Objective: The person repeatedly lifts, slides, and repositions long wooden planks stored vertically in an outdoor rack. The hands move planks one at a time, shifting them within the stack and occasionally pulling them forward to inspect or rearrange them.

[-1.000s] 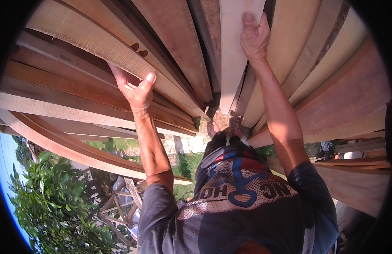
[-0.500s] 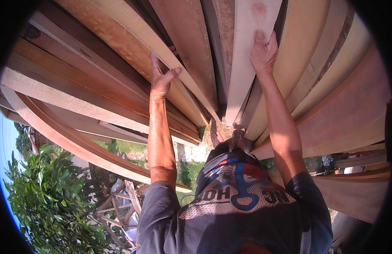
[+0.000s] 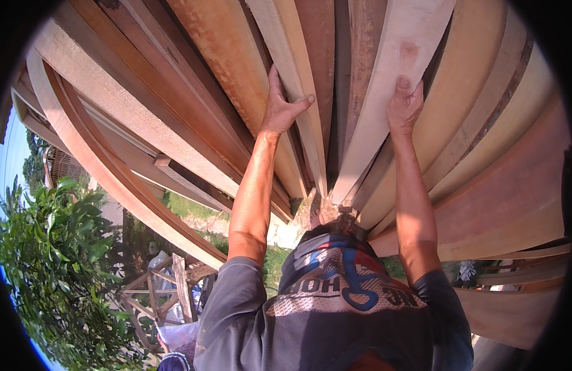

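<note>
Many long wooden planks lean together in a stack that fans out in front of me. My left hand [image 3: 278,106] is raised and grips the edge of a narrow pale plank [image 3: 285,43] near the middle, thumb spread across its face. A reddish-brown plank [image 3: 221,59] lies just to its left. My right hand [image 3: 403,105] presses on a wide pale plank [image 3: 400,37] with a reddish knot above the fingers, which curl at its right edge. Both forearms reach up from my grey printed shirt [image 3: 323,315].
Darker brown boards [image 3: 502,185] fill the right side, and curved long boards [image 3: 113,179] sweep down on the left. A leafy green bush [image 3: 57,260] stands at lower left beside a wooden frame [image 3: 168,290]. Grass and a pale wall [image 3: 286,232] show below the planks.
My left hand has moved right, from a brown board on the left to the narrow pale plank near the middle. My right hand has stayed on the wide pale plank.
</note>
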The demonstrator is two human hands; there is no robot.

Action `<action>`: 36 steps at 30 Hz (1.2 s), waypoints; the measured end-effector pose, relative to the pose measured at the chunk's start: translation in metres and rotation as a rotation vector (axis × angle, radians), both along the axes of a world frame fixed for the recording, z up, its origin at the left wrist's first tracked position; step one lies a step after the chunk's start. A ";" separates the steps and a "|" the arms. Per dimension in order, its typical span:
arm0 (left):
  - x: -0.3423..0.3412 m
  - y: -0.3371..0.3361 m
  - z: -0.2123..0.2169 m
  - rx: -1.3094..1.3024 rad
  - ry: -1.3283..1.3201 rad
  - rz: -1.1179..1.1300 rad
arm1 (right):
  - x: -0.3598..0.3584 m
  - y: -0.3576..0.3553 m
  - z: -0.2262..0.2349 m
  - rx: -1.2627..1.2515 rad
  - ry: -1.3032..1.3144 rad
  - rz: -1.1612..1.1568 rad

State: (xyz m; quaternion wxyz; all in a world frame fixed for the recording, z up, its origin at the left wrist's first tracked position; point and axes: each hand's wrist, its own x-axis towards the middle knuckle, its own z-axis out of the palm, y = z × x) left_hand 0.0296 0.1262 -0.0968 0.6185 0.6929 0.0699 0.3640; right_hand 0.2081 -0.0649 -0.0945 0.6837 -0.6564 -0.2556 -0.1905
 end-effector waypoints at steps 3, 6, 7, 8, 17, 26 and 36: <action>0.009 -0.008 -0.002 0.112 0.146 0.209 | 0.001 -0.001 -0.001 -0.022 0.002 -0.026; 0.017 -0.020 0.001 0.171 0.228 0.338 | -0.001 -0.002 0.001 -0.030 0.022 -0.018; 0.019 -0.024 0.003 0.217 0.234 0.368 | -0.002 -0.002 0.002 -0.030 0.025 -0.016; 0.021 -0.028 0.005 0.254 0.270 0.412 | -0.003 -0.003 0.003 -0.031 0.024 -0.020; 0.019 -0.024 -0.012 0.462 0.354 0.569 | -0.006 -0.007 0.006 -0.046 0.081 0.022; -0.020 0.005 0.011 0.548 0.216 0.960 | -0.005 -0.006 0.002 -0.034 0.079 0.024; 0.005 0.020 0.051 0.325 0.590 1.135 | -0.005 -0.007 0.003 -0.061 0.076 0.022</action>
